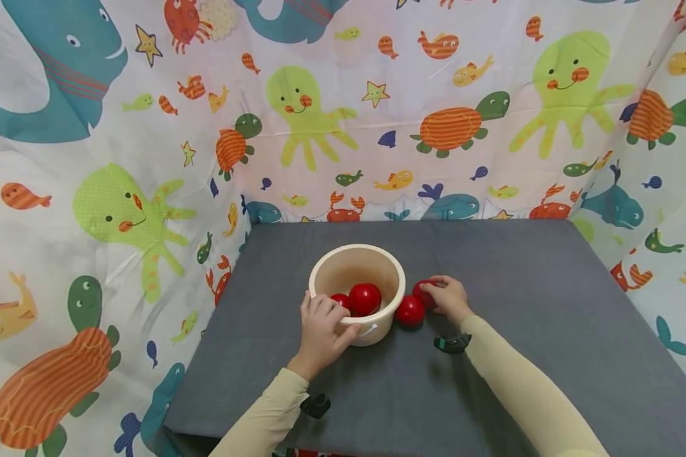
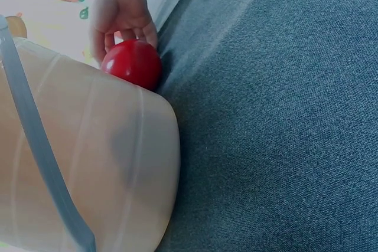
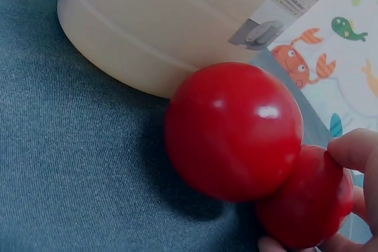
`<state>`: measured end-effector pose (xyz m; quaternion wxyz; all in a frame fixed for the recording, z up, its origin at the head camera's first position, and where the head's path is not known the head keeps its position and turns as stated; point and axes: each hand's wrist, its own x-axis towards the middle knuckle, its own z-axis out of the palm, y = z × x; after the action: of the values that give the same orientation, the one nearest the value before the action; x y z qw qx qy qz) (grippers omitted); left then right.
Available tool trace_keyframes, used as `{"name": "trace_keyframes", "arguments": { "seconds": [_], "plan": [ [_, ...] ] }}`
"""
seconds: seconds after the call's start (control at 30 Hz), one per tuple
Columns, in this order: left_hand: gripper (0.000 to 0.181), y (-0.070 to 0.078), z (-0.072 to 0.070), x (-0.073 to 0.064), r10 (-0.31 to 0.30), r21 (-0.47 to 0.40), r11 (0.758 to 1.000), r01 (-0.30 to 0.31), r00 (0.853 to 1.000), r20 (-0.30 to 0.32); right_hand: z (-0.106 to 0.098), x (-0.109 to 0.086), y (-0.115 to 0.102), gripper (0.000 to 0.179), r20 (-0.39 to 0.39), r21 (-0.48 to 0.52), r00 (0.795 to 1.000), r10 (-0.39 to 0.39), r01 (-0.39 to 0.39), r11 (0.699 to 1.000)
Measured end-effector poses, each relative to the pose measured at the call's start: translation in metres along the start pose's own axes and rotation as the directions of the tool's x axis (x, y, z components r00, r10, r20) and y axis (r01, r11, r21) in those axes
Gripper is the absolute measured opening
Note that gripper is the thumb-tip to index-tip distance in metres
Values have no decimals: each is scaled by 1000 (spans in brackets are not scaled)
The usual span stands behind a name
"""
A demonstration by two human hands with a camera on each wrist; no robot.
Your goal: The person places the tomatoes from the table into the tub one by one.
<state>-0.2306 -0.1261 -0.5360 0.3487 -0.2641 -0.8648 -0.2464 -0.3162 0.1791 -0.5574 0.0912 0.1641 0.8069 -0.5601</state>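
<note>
A cream plastic bucket [image 1: 357, 254] stands upright on the table, with several shiny red balls [image 1: 364, 299] inside. My left hand [image 1: 322, 327] grips the bucket's near left rim, fingers over the edge. Just right of the bucket, one red ball [image 1: 410, 311] lies on the cloth; in the right wrist view this ball [image 3: 233, 131] looks close to the bucket wall. Behind it and touching it is another red ball [image 3: 307, 202], which my right hand [image 1: 448, 298] holds between thumb and fingers. The left wrist view catches the bucket's side [image 2: 106, 146] and its grey handle [image 2: 41, 140].
Dark grey cloth covers the table [image 1: 520, 285]. A white curtain [image 1: 371, 152] printed with sea animals hangs along the back and both sides. A dark band [image 1: 451, 344] is on the right wrist and a black device [image 1: 316, 405] on the left.
</note>
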Motion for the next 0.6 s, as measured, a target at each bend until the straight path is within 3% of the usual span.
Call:
{"name": "trace_keyframes", "arguments": {
  "seconds": [0.6],
  "plan": [
    [27,1,0,1,12,-4,1000,-12,1000,-22,-32,-4,-5,58,-4,65,999,-39,39,997]
  ]
}}
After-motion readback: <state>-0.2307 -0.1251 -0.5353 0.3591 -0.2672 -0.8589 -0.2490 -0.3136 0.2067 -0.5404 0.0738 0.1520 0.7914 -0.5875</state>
